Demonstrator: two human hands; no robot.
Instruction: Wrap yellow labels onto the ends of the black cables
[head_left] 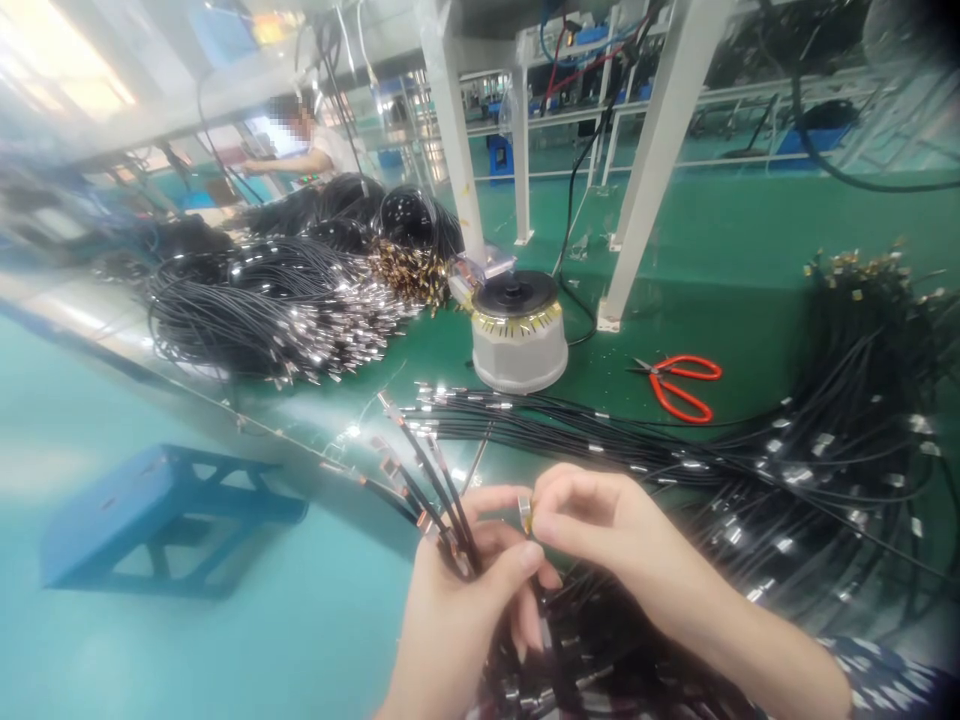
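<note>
My left hand is closed around a bunch of thin black cables whose metal-tipped ends fan up and to the left. My right hand pinches a small gold-coloured connector right beside the left fingertips, at the end of one cable. A large heap of black cables with metal ends lies under and to the right of both hands on the green bench.
Red-handled scissors lie behind the hands. A round white container with a black lid stands mid-bench. More cable bundles pile up at the left back. A blue stool stands on the floor at left. Another person works far back.
</note>
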